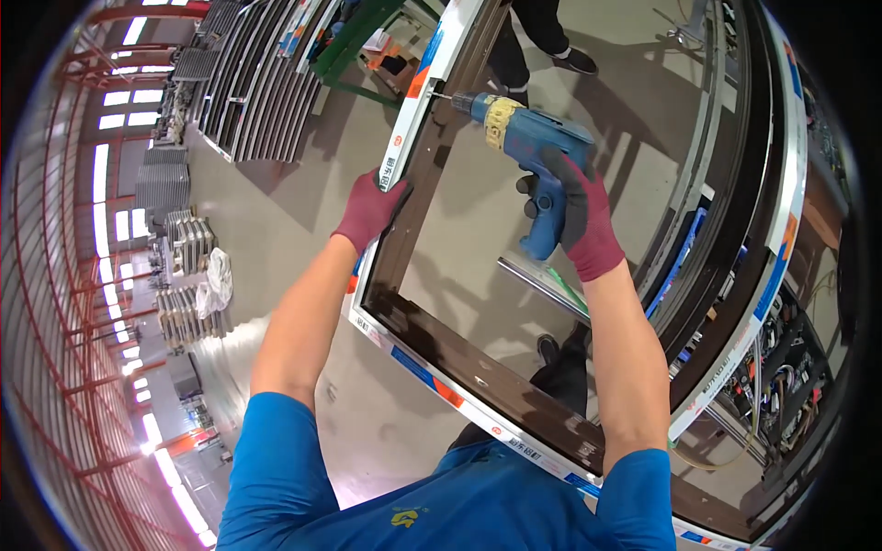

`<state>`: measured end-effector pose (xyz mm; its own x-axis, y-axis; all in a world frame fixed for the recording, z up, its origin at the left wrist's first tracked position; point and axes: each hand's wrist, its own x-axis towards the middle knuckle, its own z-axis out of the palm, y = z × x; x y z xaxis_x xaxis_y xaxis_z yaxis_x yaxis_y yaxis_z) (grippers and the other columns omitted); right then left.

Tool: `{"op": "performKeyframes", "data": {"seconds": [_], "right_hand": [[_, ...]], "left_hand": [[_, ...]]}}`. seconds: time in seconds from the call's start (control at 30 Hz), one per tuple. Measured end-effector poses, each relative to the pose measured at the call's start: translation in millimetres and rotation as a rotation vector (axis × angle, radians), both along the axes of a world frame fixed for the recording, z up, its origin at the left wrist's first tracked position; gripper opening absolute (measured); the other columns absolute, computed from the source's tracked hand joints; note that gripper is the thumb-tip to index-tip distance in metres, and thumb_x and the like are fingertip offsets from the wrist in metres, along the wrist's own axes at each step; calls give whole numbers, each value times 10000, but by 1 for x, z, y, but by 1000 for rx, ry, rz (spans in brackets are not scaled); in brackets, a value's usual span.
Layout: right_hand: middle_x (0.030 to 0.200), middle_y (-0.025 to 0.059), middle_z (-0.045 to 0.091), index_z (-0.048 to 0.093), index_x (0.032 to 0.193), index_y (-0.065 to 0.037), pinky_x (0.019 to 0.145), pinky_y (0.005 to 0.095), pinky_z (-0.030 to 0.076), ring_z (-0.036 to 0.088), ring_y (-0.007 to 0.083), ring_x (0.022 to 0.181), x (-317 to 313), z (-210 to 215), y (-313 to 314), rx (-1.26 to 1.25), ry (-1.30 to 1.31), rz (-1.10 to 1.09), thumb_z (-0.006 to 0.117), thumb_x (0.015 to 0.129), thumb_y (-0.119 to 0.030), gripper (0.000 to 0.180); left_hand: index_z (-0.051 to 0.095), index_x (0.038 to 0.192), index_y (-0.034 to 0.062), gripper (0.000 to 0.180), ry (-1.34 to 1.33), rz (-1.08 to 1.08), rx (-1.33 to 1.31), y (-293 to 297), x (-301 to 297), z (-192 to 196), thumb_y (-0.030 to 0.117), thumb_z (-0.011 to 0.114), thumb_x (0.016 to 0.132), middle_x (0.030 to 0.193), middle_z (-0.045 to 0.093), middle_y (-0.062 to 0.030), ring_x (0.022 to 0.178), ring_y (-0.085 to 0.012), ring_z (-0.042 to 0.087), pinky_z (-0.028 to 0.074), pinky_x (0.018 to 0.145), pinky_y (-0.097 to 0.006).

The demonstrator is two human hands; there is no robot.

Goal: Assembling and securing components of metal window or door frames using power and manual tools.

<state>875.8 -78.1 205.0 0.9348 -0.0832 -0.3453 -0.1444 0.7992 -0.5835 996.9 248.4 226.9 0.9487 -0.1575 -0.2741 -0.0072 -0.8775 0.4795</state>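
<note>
My right hand (581, 216), in a dark red and grey glove, grips a blue power drill (549, 138) with yellow tape wrapped behind its chuck. The drill points left, and its thin bit reaches the inner side of a brown metal frame (418, 197). Whether the bit has entered the metal cannot be made out. My left hand (372, 209), gloved the same way, is wrapped round the left bar of that frame, below the drill's tip. White protective film with blue and orange print covers the frame's outer edges. The frame's near bar runs close in front of my body.
Long dark bars (726, 211) lie on the right, near a shelf of tools and parts (790, 367). A metal rod (542, 289) crosses below the drill. Another person's legs (533, 41) stand beyond the frame. Stacked profiles (262, 83) and a green stand (354, 50) are far left.
</note>
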Motion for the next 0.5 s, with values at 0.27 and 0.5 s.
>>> {"op": "performKeyframes", "data": {"seconds": [0.27,0.5], "right_hand": [[1052,109,695,611,1263,-39,572,308,545,690,175,788,10,-24,-6,112,-21,40,756,969,-341,446],[1059,132,668,577,1329,2,564,330,540,672,195,763,9,-24,-5,156,-16,12,761,969,-311,511]], "left_hand": [[683,1190,-48,421,25,56,16,2,-2,-3,279,753,933,1046,751,-252,973,-415,712,547,898,-429],[689,1144,-51,374,11,74,31,-4,-4,1,257,749,940,996,753,-240,912,-379,724,551,875,-421]]}}
